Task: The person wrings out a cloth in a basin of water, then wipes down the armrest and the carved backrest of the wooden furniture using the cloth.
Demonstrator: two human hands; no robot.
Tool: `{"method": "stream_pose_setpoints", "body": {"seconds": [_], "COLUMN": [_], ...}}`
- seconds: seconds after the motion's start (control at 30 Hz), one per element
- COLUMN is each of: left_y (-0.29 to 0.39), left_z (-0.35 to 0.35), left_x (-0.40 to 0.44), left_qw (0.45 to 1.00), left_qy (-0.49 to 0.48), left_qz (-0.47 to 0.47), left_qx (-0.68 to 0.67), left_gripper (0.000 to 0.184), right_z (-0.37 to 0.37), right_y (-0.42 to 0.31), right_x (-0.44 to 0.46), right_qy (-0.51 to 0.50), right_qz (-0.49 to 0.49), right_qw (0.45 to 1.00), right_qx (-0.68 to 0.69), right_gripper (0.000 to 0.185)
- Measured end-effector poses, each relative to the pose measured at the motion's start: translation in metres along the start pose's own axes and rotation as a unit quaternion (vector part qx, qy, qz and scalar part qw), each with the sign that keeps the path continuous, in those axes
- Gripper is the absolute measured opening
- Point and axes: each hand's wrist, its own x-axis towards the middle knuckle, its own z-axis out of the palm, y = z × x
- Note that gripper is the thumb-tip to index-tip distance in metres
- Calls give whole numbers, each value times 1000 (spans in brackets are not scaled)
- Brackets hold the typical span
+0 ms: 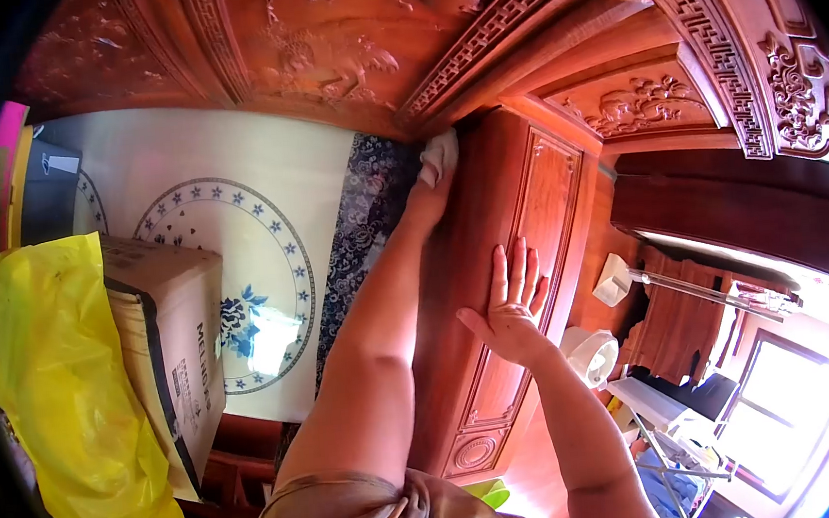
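So the cardboard box (169, 327) has "MELLIND" and maybe another letter or so running down its side, but the smaller print's honestly too tiny to read.

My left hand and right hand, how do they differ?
Your left hand has a pale cloth; your right hand holds nothing. The left is by the dark floral strip, its fingers mostly hidden; the right lies flat on the reddish wood, fingers plainly visible. Both reach forward.
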Motion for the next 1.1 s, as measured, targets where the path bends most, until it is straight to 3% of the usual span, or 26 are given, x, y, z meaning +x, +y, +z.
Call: {"method": "stream_pose_setpoints", "body": {"seconds": [0.1,0.23,0.3,0.4,0.43,0.5,0.57,0.67,0.8,0.83,0.93,1.0,1.03,1.1], "left_y": [-32,-69,-80,-95,-97,-82,-30,-48,-13,-9,-3,-17,-33,-41], "left_z": [-7,-30,-41,-27,-24,-21,-20,-6,0,2,3,-5,-11,-19], "left_x": [-38,-123,-172,-214,-211,-189,-158,-83,-20,-7,-18,-38,-51,-98], "left_qw": [999,991,987,986,986,995,998,988,987,986,979,987,980,985], "left_qy": [16,-63,-113,-93,-94,-94,-66,-58,-36,-53,-69,-34,-66,-104], "left_qz": [37,-97,-103,7,6,-43,-9,141,153,158,140,157,177,123], "left_qx": [-25,71,45,-137,-139,-5,-8,8,36,-33,-134,4,61,61], "left_gripper": [61,61,57,54,54,52,52,54,58,59,57,57,57,57], "right_z": [0,0,-1,-2,-2,-1,-1,-5,-3,-1,-1,3,4,4], "right_y": [0,-1,-1,-2,-2,-2,-2,-4,-3,-2,-3,2,3,2], "right_x": [1,1,1,1,0,1,0,1,1,1,1,3,3,3], "right_qy": [-5,1,-2,-3,-4,-6,-9,-32,-31,-11,-17,-12,-10,-7], "right_qz": [5,7,7,6,6,6,8,18,19,12,22,20,20,20], "right_qw": [1000,1000,1000,1000,1000,1000,1000,999,999,1000,999,1000,1000,1000], "right_qx": [-12,-15,-12,-10,-11,-12,-14,-38,-26,-10,-20,-18,-18,-13], "right_gripper": [92,93,93,93,93,94,94,91,90,91,88,85,82,80]}}
